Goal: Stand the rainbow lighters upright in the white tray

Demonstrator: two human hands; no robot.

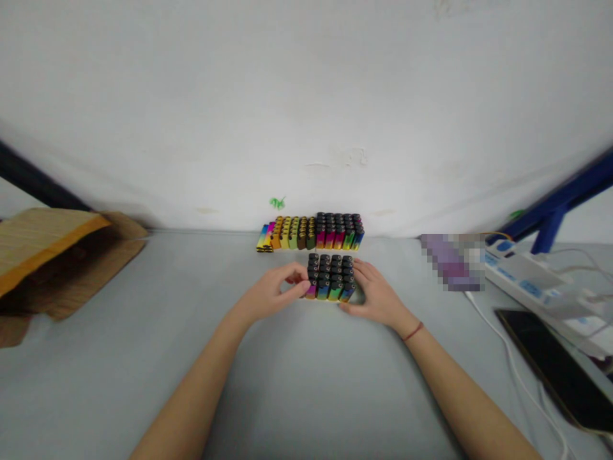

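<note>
A block of upright lighters (330,278) with black tops and multicoloured bodies stands on the grey table, between my two hands. My left hand (278,291) grips its left side, thumb at the front left corner. My right hand (376,296) is curved round the right side, fingers against the block. Behind it, near the wall, is a row of more lighters: black-topped ones (340,231) at the right, yellow and dark ones (294,233) at the left, and a few lying flat (264,238) at the left end.
An open cardboard box (62,262) lies at the left. On the right are a power strip (531,287) with plugs, a black phone (558,367), white cables and a pixelated purple object (450,262). A white wall (306,115) rises behind the table.
</note>
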